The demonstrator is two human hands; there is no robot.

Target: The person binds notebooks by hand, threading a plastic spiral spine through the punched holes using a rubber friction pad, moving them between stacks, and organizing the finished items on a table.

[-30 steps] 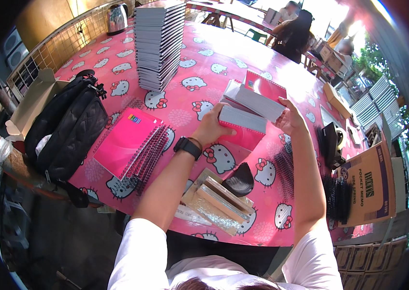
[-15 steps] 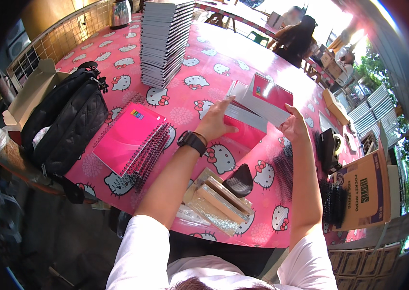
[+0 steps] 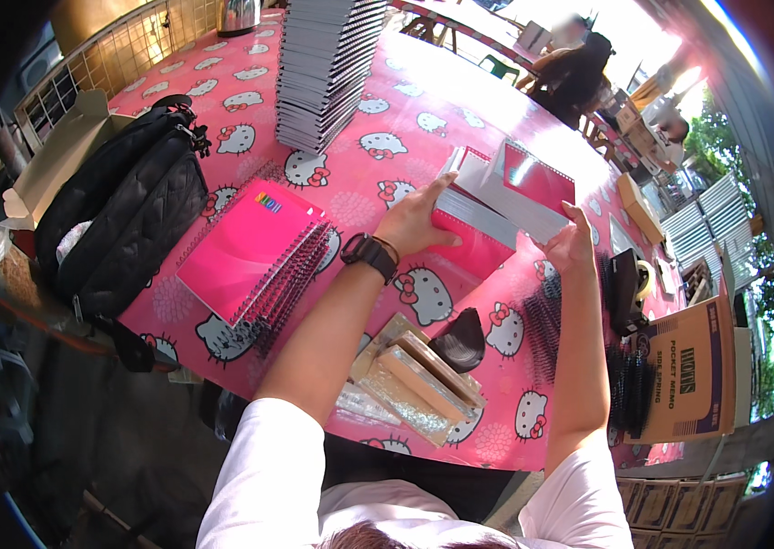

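My left hand (image 3: 413,222), with a dark watch on the wrist, spans the left end of a pink-covered notebook block (image 3: 471,245), thumb at the front and fingers at the back. My right hand (image 3: 571,242) grips the right edge of a thick notebook block (image 3: 517,203) with white page edges and a glossy pink cover. This block lies slanted, partly over the first one. More white page edges show behind, between the two hands. The fingertips under the right-hand block are partly hidden.
Spiral notebooks with pink covers (image 3: 252,249) lie left, beside a black bag (image 3: 135,215). A tall spiral-bound stack (image 3: 321,82) stands behind. Nearer are a wooden jig (image 3: 419,384) and a dark curved piece (image 3: 460,340). Black coils (image 3: 542,325) and a cardboard box (image 3: 693,371) are right.
The whole view has shifted slightly, so things appear a little further right. Both hands keep hold of the notebook blocks, with little visible movement against them.
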